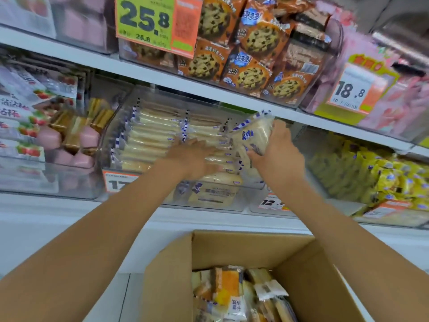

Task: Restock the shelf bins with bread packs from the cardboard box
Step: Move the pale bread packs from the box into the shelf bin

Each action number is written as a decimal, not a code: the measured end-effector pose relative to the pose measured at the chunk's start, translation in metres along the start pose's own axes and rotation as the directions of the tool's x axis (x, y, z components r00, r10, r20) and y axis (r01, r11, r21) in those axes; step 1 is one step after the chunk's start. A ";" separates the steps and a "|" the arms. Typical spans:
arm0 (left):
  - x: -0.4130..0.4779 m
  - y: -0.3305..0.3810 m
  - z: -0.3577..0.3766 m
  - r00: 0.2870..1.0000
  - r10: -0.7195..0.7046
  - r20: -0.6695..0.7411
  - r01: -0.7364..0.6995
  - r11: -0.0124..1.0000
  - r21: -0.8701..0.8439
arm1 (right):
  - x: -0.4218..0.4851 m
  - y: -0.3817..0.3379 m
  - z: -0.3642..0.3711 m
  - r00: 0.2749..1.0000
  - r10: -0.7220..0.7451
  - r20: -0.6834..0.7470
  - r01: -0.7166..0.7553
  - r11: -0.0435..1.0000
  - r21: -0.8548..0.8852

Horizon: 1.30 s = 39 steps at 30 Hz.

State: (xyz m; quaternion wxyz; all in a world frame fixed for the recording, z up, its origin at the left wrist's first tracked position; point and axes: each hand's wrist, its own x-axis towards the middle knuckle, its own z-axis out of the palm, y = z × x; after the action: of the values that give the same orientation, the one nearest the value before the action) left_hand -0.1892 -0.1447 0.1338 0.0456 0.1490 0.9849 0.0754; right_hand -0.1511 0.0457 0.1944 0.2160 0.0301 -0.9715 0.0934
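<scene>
A clear shelf bin (109,145) on the middle shelf holds rows of pale bread packs (151,138) with blue-and-white edges. My left hand (195,159) lies flat on the packs at the bin's front right, fingers spread, pressing them back. My right hand (276,149) grips a bread pack (253,131) tilted upright at the bin's right end, just under the shelf above. Below, an open cardboard box (243,247) holds several more wrapped bread packs (234,291), some orange and yellow.
Chocolate-chip cookie bags (250,49) fill the bin above, with price tags 25.8 and 18.8. Pink and strawberry packs (27,126) sit to the left, yellow packs (376,175) to the right. A white shelf ledge (69,219) runs in front of the box.
</scene>
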 end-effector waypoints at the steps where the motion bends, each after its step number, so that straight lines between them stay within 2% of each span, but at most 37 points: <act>1: 0.000 -0.001 0.003 1.000 -0.002 -0.012 0.002 1.000 0.002 | 0.007 -0.004 0.002 0.999 0.024 0.026 -0.021 0.995 -0.101; 5: -0.002 -0.003 0.004 0.999 -0.007 -0.038 0.007 1.000 0.002 | 0.025 -0.017 0.017 0.966 0.187 0.179 -0.115 0.930 -0.349; 9: -0.006 -0.002 0.003 0.998 -0.020 -0.052 0.022 0.999 0.033 | 0.040 -0.023 0.023 0.902 0.294 0.317 -0.178 0.921 -0.347; 11: -0.007 -0.001 0.002 0.998 -0.018 -0.062 0.021 0.999 0.044 | 0.047 -0.021 0.026 0.916 0.228 0.329 -0.153 0.959 -0.240; 13: -0.006 0.000 0.002 0.998 -0.019 -0.064 0.023 0.998 0.051 | 0.045 -0.016 0.029 0.961 0.141 0.236 -0.122 0.988 -0.091; 14: -0.006 0.000 0.003 0.998 -0.021 -0.064 0.025 0.998 0.052 | 0.042 -0.013 0.030 0.976 0.109 0.187 -0.096 0.992 -0.080; 18: -0.006 0.000 0.005 0.997 -0.032 -0.077 0.036 0.998 0.051 | 0.033 -0.014 0.034 0.988 0.119 0.098 -0.084 0.949 -0.305; 20: -0.006 0.000 0.005 0.997 -0.034 -0.076 0.038 0.998 0.058 | 0.039 -0.024 0.041 0.971 0.167 0.174 -0.098 0.932 -0.348; 23: -0.005 -0.001 0.005 0.996 -0.033 -0.088 0.039 0.997 0.069 | 0.051 -0.036 0.042 0.928 0.221 0.301 -0.118 0.939 -0.324; 25: -0.005 -0.001 0.006 0.996 -0.031 -0.089 0.038 0.997 0.073 | 0.052 -0.036 0.038 0.922 0.159 0.353 -0.087 0.974 -0.210; 28: -0.005 0.000 0.007 0.995 -0.027 -0.101 0.034 0.997 0.065 | 0.037 -0.020 0.045 0.911 -0.025 0.412 0.019 1.000 0.020; 33: -0.009 0.001 0.004 0.995 -0.039 -0.092 0.045 0.997 0.069 | 0.040 -0.015 0.076 0.798 -0.040 0.601 0.036 0.999 0.019; 35: -0.010 0.000 0.004 0.995 -0.040 -0.089 0.046 0.996 0.073 | 0.042 -0.013 0.076 0.806 -0.088 0.585 0.072 0.996 0.051; 37: -0.009 0.001 0.005 0.995 -0.030 -0.091 0.037 0.997 0.073 | 0.035 -0.004 0.075 0.863 -0.149 0.483 0.130 0.989 0.072; 39: -0.008 0.001 0.008 0.995 -0.032 -0.095 0.038 0.997 0.068 | 0.029 0.001 0.076 0.852 -0.161 0.498 0.154 0.987 0.054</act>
State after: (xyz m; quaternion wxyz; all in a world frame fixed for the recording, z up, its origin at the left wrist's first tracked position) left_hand -0.1805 -0.1456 0.1269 -0.0045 0.1294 0.9905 0.0471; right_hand -0.2088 0.0317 0.1386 -0.0364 0.1340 -0.9878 0.0703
